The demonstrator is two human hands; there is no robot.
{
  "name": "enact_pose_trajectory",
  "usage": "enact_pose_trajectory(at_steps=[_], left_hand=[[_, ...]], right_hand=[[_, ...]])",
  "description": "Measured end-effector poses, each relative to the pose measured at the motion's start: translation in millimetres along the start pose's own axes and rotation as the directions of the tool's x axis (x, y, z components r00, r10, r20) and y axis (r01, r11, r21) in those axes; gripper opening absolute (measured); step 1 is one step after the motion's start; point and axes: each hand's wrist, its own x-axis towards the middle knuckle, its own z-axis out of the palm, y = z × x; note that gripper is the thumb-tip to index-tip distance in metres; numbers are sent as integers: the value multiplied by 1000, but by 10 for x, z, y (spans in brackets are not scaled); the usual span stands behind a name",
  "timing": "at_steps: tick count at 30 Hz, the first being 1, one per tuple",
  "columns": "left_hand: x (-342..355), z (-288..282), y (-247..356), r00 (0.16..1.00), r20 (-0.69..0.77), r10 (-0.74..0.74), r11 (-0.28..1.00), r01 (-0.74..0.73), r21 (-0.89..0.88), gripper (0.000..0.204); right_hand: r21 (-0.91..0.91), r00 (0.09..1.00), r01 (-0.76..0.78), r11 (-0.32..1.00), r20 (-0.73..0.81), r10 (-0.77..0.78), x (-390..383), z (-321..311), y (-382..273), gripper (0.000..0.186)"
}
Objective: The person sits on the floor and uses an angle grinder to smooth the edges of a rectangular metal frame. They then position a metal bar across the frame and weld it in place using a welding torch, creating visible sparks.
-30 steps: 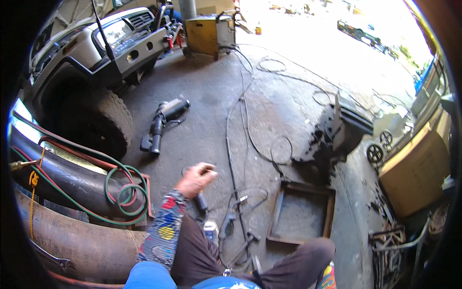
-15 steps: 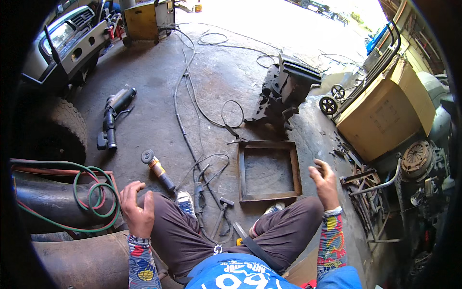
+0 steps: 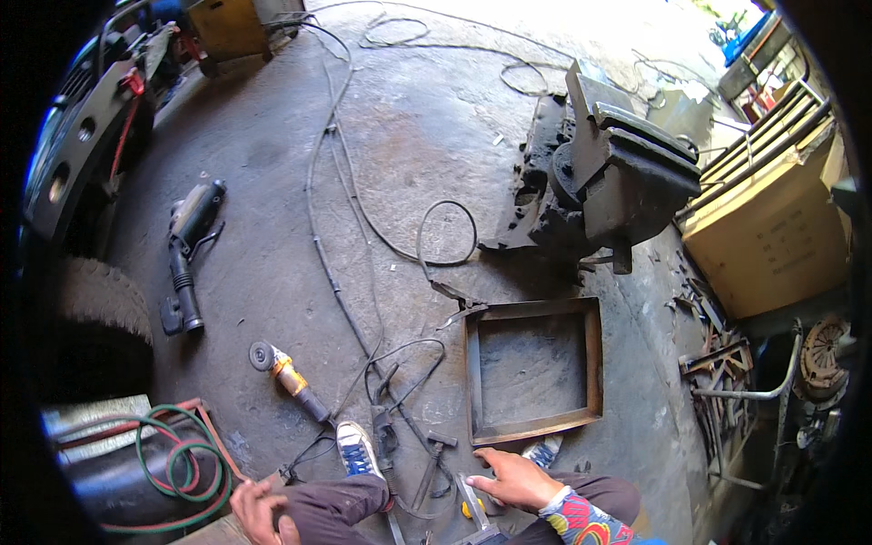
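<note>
Your right hand (image 3: 516,479) lies low in the view, palm down with the fingers spread loosely and flat, closed on nothing; it rests just short of the near rail of the square steel frame (image 3: 533,370), a rusty, open rectangle of angle iron lying flat on the rough grey concrete floor (image 3: 400,136); beside your fingertips a flat metal strip (image 3: 472,501) shows, with a small yellow piece against it. Your left hand (image 3: 259,510) sits on your left knee, the fingers curled over the dark, dusty trouser cloth; whether it grips anything you cannot tell from here. Between your knees lies a hammer (image 3: 431,463) with a slim dark handle, next to your blue-and-white shoe (image 3: 356,450); a tangle of thin black cables (image 3: 400,238) loops across the floor from there. An angle grinder (image 3: 289,376) with an orange-yellow body and a round disc lies left of the shoe; further left rests a larger, grimy black power tool (image 3: 186,250) with a ribbed grip. Beyond the frame stands a heavy, blocky bench vise (image 3: 627,173) of dull cast metal; coiled green and red hoses (image 3: 168,450) drape over a dark cylinder at lower left; a worn tyre (image 3: 95,309) bulges at the left edge.
</note>
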Motion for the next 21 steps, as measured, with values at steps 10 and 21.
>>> enact_pose_trajectory(at_steps=[10, 21], left_hand=[[-4, -162, 312, 885, 454, -107, 994, 85, 70, 26], [-452, -797, 1352, 727, 603, -328, 944, 224, 243, 54]], right_hand=[[180, 849, -492, 851, -114, 515, -412, 337, -248, 52], [784, 439, -438, 439, -240, 866, -3248, -1013, -1045, 30]])
